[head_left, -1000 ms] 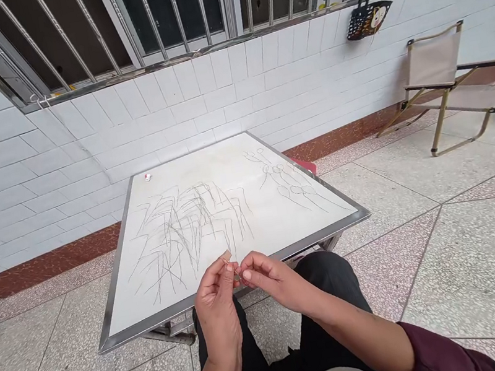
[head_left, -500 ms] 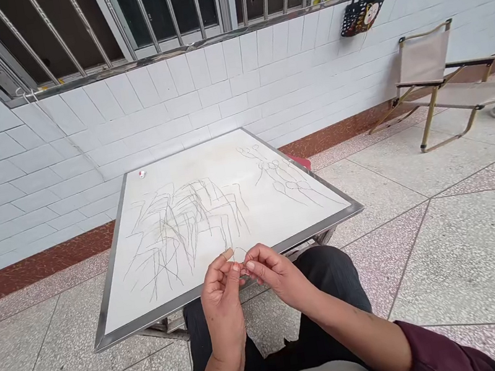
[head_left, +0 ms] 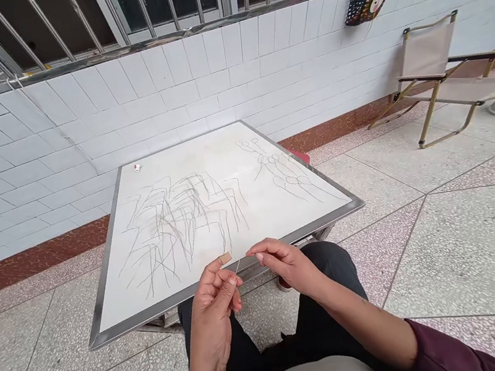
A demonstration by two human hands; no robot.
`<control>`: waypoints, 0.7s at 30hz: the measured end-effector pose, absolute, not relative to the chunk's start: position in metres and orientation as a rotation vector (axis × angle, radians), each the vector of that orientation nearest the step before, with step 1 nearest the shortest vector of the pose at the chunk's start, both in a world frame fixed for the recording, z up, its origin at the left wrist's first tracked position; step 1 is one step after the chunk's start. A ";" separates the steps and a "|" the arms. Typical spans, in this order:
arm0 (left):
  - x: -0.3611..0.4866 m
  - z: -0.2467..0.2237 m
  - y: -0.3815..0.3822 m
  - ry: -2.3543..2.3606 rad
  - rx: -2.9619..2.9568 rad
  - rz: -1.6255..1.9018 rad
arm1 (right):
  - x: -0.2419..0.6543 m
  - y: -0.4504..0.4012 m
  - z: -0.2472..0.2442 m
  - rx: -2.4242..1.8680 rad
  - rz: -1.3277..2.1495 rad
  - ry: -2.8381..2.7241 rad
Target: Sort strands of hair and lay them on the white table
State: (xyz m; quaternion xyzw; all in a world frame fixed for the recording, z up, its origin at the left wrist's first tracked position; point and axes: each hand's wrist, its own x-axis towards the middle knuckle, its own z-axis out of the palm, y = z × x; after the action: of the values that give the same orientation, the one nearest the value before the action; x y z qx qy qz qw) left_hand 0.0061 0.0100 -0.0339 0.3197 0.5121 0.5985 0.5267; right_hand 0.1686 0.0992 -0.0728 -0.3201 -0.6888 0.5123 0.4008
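Note:
Over the near edge of the table, my left hand (head_left: pixel 213 297) pinches a thin wire (head_left: pixel 238 266) between thumb and forefinger, its end sticking up to the right. A tan wrap (head_left: pixel 224 258) covers one finger of that hand. My right hand (head_left: pixel 288 265) is just right of the wire, its forefinger stretched out and the thumb a little apart; I see nothing held in it. Many thin bent wires (head_left: pixel 166 223) lie tangled on the left of the white tabletop (head_left: pixel 255 234). On the right lie several wires with round loops (head_left: pixel 291 180).
At the table's far left corner sits a small white and red object (head_left: pixel 137 167). Behind the table is a white tiled wall (head_left: pixel 160 111) with a barred window. A folding chair (head_left: pixel 432 62) stands to the right, and a dark basket (head_left: pixel 368 3) hangs from the window ledge.
My hands were together at the wire and have moved apart. The left hand has shifted down and left with the wire; the right hand's fingers have come off it.

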 end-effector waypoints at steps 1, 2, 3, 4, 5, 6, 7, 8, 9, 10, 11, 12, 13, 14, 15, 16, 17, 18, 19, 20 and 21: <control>0.003 -0.033 0.010 1.233 0.771 1.394 | 0.171 0.101 -0.073 -0.797 1.260 -1.782; 0.000 -0.032 0.009 1.240 0.782 1.354 | 0.173 0.103 -0.074 -0.789 1.224 -1.825; -0.003 -0.031 0.008 1.245 0.795 1.315 | 0.176 0.106 -0.074 -0.777 1.184 -1.871; -0.007 -0.030 0.008 1.247 0.810 1.281 | 0.179 0.108 -0.073 -0.755 1.141 -1.925; -0.010 -0.029 0.006 1.250 0.826 1.248 | 0.182 0.110 -0.073 -0.721 1.094 -1.983; -0.014 -0.028 0.005 1.254 0.841 1.215 | 0.185 0.112 -0.072 -0.677 1.046 -2.044; -0.017 -0.027 0.004 1.259 0.854 1.185 | 0.188 0.114 -0.071 -0.630 1.002 -2.100; -0.020 -0.025 0.002 1.266 0.863 1.157 | 0.190 0.115 -0.069 -0.590 0.964 -2.149; -0.022 -0.024 0.001 1.276 0.871 1.135 | 0.192 0.115 -0.068 -0.564 0.935 -2.186; -0.023 -0.023 0.001 1.289 0.875 1.121 | 0.192 0.115 -0.067 -0.551 0.920 -2.215; -0.024 -0.022 0.000 1.303 0.877 1.118 | 0.192 0.115 -0.066 -0.549 0.919 -2.232; -0.023 -0.021 0.000 1.316 0.876 1.123 | 0.191 0.114 -0.065 -0.551 0.930 -2.242; -0.022 -0.021 0.001 1.326 0.873 1.128 | 0.189 0.112 -0.065 -0.549 0.947 -2.242; -0.020 -0.021 0.001 1.333 0.869 1.133 | 0.187 0.111 -0.065 -0.539 0.970 -2.238; -0.018 -0.021 0.002 1.336 0.864 1.136 | 0.185 0.109 -0.065 -0.517 0.995 -2.228; -0.015 -0.021 0.002 1.335 0.857 1.139 | 0.182 0.108 -0.066 -0.488 1.016 -2.211; -0.013 -0.021 0.002 1.330 0.850 1.140 | 0.181 0.107 -0.067 -0.459 1.030 -2.192; -0.012 -0.021 0.002 1.321 0.843 1.137 | 0.180 0.106 -0.068 -0.442 1.041 -2.174; -0.010 -0.021 0.002 1.307 0.835 1.130 | 0.179 0.106 -0.069 -0.438 1.049 -2.155; -0.010 -0.021 0.001 1.285 0.825 1.119 | 0.180 0.106 -0.070 -0.445 1.056 -2.137; -0.010 -0.021 0.000 1.257 0.814 1.107 | 0.180 0.106 -0.071 -0.463 1.062 -2.123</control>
State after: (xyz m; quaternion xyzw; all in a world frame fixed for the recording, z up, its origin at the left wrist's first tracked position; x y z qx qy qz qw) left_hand -0.0096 0.0000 -0.0208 0.3506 0.5416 0.4770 0.5969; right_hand 0.1804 0.1058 -0.0712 -0.1789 -0.8211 0.4106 0.3538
